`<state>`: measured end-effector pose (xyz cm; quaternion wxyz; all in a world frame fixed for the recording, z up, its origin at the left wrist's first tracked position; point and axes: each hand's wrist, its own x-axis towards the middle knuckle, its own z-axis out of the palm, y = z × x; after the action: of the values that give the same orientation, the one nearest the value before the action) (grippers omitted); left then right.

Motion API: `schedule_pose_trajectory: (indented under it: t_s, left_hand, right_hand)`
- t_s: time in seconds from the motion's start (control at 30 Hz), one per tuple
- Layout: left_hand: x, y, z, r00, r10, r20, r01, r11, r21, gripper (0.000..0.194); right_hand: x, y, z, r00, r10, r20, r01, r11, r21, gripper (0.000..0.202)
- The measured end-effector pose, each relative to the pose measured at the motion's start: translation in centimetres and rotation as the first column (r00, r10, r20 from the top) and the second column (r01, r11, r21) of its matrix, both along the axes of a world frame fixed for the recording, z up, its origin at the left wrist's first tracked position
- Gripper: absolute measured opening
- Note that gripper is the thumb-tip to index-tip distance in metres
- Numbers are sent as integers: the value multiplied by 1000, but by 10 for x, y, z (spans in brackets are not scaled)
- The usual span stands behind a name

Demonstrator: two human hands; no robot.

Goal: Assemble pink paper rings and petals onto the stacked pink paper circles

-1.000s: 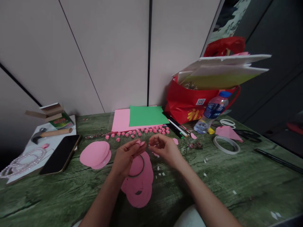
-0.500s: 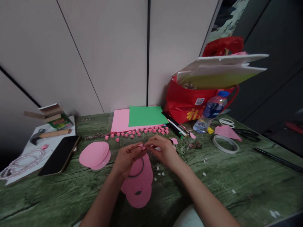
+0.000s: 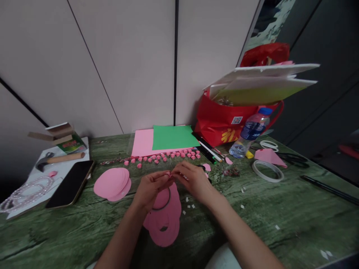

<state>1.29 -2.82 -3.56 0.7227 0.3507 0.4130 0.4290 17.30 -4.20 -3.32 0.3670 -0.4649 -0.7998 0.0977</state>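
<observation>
My left hand (image 3: 150,188) pinches a small pink paper roll (image 3: 168,174) between thumb and fingertips. Close against it, my right hand (image 3: 193,181) has its fingers drawn together on the roll's right side; the fingers partly cover it. Below the hands lie overlapping pink paper pieces with cut-out holes (image 3: 165,237), with a dark ring (image 3: 169,200) on top. Beyond my hands runs a row of little rolled pink paper flowers (image 3: 156,161). A stack of pink paper ovals (image 3: 110,181) lies to the left of my left hand.
At left are a phone (image 3: 70,185), a hammer (image 3: 66,158), bead strings (image 3: 30,192) and an opened box (image 3: 70,144). Green paper (image 3: 175,137) lies at the back. On the right stand a red bag (image 3: 215,125) and a bottle (image 3: 249,134), near a tape roll (image 3: 267,175).
My right hand has shifted slightly, its fingers curling closer around the paper roll. The left hand stays nearly in place, and the things on the table have not moved.
</observation>
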Motion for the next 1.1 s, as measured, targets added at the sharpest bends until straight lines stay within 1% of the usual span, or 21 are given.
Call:
schedule_pose_trajectory:
  t_s: [0.2, 0.4, 0.53, 0.67, 0.83, 0.97, 1.1]
  left_hand:
    - [-1, -1, 1, 996, -83, -22, 83, 996, 23, 33]
    - [-1, 0, 0, 993, -118, -3, 118, 993, 24, 30]
    - [-2, 0, 0, 995, -102, 10, 102, 995, 21, 27]
    - [-2, 0, 0, 997, -80, -10, 80, 996, 33, 27]
    - [-1, 1, -4, 997, -53, -51, 55, 998, 42, 28]
    - [0, 1, -8, 995, -49, -89, 53, 998, 41, 28]
    - [0, 1, -11, 995, -53, -88, 58, 997, 47, 28]
  right_hand:
    - [-1, 0, 0, 999, 20, -26, -20, 1000, 5, 14]
    - [0, 0, -3, 990, 17, -139, -21, 999, -26, 7]
    - [0, 0, -4, 994, 58, -96, -59, 998, -9, 12]
    - [-2, 0, -5, 998, 53, -45, -53, 999, 0, 16]
    - [-4, 0, -6, 999, 40, 6, -40, 998, -44, 20]
    - [-6, 3, -10, 1000, 16, -1, -16, 999, -38, 17]
    - [-9, 6, -15, 999, 47, -27, -47, 999, -3, 16]
